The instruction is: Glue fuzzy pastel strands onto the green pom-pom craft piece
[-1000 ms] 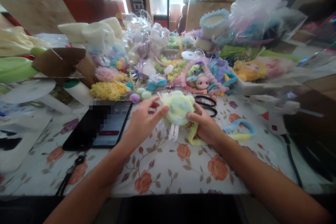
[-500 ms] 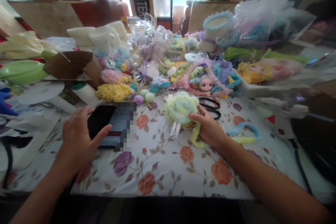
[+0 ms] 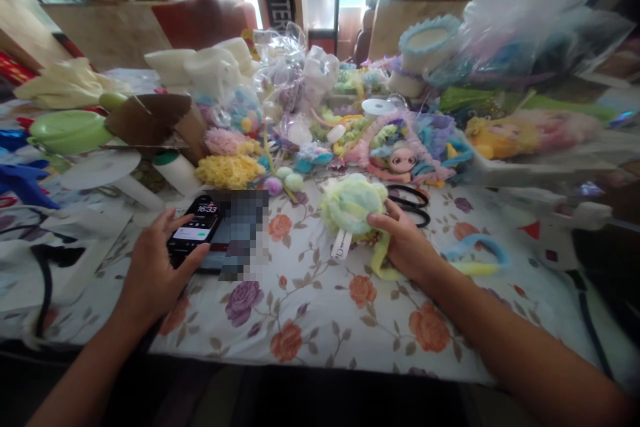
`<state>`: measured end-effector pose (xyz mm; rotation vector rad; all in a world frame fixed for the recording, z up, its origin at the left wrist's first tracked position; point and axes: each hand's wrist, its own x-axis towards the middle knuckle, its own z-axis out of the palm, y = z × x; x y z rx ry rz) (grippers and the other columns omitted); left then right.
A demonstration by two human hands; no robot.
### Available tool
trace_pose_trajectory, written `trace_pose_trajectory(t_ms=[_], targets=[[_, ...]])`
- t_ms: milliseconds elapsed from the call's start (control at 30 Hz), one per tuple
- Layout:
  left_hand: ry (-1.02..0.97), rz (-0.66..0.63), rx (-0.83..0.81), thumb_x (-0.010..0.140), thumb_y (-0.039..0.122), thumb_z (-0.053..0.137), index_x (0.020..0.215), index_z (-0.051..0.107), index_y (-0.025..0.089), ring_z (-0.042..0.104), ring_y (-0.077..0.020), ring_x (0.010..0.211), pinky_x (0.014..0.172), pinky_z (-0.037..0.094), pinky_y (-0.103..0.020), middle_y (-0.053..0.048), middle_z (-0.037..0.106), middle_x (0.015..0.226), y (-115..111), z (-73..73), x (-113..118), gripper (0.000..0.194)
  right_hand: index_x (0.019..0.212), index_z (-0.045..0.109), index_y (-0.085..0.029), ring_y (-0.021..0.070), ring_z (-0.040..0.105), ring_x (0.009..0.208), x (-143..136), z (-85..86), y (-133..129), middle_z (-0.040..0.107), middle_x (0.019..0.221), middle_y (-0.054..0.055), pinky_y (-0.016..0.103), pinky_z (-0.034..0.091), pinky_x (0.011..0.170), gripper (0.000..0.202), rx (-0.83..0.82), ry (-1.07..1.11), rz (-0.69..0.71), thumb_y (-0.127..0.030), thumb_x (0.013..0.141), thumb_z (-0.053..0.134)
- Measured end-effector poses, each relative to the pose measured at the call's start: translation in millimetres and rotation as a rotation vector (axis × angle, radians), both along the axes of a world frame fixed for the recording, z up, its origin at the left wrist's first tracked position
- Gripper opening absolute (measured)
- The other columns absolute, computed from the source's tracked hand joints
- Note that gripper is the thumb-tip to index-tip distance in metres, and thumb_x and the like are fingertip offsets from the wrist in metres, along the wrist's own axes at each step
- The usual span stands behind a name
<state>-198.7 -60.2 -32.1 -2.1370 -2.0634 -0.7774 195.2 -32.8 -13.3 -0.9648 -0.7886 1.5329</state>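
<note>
A smartphone (image 3: 194, 227) with a lit screen reading 16:33 sits at the left, over a dark tablet-like device (image 3: 227, 243) that is partly pixelated. My left hand (image 3: 155, 260) is around the phone, thumb along the lower right edge and fingers at the left. Right of the middle, my right hand (image 3: 403, 240) grips a fluffy pale yellow-green pompom-like bundle (image 3: 353, 207) by its right side. A white printed tag (image 3: 341, 245) and a yellow strip (image 3: 383, 263) hang from it. Just behind that hand lie the black handles of scissors (image 3: 410, 205).
A glue gun (image 3: 560, 233) with a cable stands at the right, near a blue-yellow fuzzy strip (image 3: 480, 253). Plush trims, a doll head (image 3: 403, 160), spools and plastic bags pile up across the back. An open cardboard box (image 3: 155, 121) stands back left. A floral cloth (image 3: 300, 307) covers the table.
The phone screen has gone from dark to lit. My left thumb has drawn in slightly against the phone. The whole view has shifted a little; my right hand keeps its hold on the bundle.
</note>
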Motion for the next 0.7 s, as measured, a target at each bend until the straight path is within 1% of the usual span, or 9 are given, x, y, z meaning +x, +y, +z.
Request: trace_pose_trajectory(t_ms=[100,200,300,367,433,500,600,700], targets=[[0.01,-0.014,0.032,0.103,0.046,0.048,0.14,0.058,0.016,0.048,-0.0408,0.154,0.128,0.035,-0.058,-0.022,0.053,0.161,-2.7,1.9,1.6,0.049,0.132,0.067,-0.028,0.0284,0.078,0.092,-0.3,1.4,-0.2,0.081,0.104,0.004,0.038,0.065,0.081,0.077,-0.008,-0.003,0.004,-0.032,0.06,0.096],[-0.005,-0.023,0.082,0.102,0.045,0.051,0.137,0.058,0.02,0.049,-0.0399,0.153,0.127,0.035,-0.059,-0.019,0.059,0.156,-5.0,2.4,3.2,0.043,0.133,0.067,-0.028,0.0279,0.078,0.091,-0.2,2.4,-1.1,0.081,0.103,0.003,0.037,0.065,0.079,0.08,-0.018,-0.004,0.005,-0.032,0.059,0.096],[-0.031,-0.043,0.095,0.099,0.043,0.054,0.137,0.055,0.021,0.053,-0.0393,0.151,0.128,0.033,-0.06,-0.018,0.063,0.154,-5.0,2.0,3.8,0.044,0.134,0.066,-0.028,0.0271,0.078,0.088,0.2,3.2,-2.6,0.081,0.101,0.003,0.036,0.065,0.074,0.082,-0.031,-0.001,0.011,-0.032,0.059,0.097],[-0.043,-0.045,0.072,0.098,0.042,0.057,0.14,0.054,0.022,0.054,-0.0383,0.15,0.129,0.032,-0.06,-0.017,0.065,0.153,-4.1,1.7,3.6,0.047,0.135,0.066,-0.028,0.0267,0.078,0.087,0.4,3.1,-3.0,0.081,0.101,0.003,0.034,0.064,0.072,0.082,-0.034,-0.002,0.011,-0.032,0.059,0.096],[-0.051,-0.036,0.039,0.097,0.041,0.06,0.144,0.051,0.024,0.054,-0.0367,0.15,0.127,0.035,-0.059,-0.013,0.068,0.15,-3.6,1.4,3.0,0.05,0.135,0.066,-0.028,0.0264,0.078,0.088,0.7,2.6,-2.8,0.082,0.102,0.003,0.033,0.063,0.071,0.081,-0.032,-0.008,0.011,-0.032,0.06,0.096],[-0.047,-0.032,0.044,0.098,0.04,0.061,0.144,0.051,0.026,0.053,-0.0355,0.15,0.126,0.038,-0.059,-0.01,0.068,0.15,-4.0,1.5,2.7,0.05,0.136,0.065,-0.027,0.0263,0.078,0.088,1.1,1.6,-2.3,0.082,0.102,0.004,0.033,0.062,0.07,0.081,-0.024,-0.01,0.019,-0.032,0.061,0.096],[-0.034,-0.021,0.161,0.097,0.039,0.063,0.136,0.058,0.028,0.058,-0.0339,0.145,0.126,0.039,-0.059,-0.008,0.068,0.147,-7.1,4.7,5.4,0.041,0.136,0.065,-0.028,0.0264,0.078,0.087,2.2,-0.2,-2.0,0.082,0.104,0.004,0.033,0.063,0.07,0.079,-0.01,-0.006,0.028,-0.032,0.062,0.095],[-0.045,0.004,0.316,0.093,0.037,0.068,0.129,0.063,0.027,0.066,-0.0322,0.134,0.124,0.043,-0.058,-0.006,0.074,0.132,-13.6,16.3,16.8,0.038,0.135,0.066,-0.028,0.0267,0.078,0.09,2.8,-1.4,-2.5,0.082,0.105,0.004,0.034,0.063,0.072,0.077,-0.002,-0.009,0.023,-0.033,0.064,0.094]])
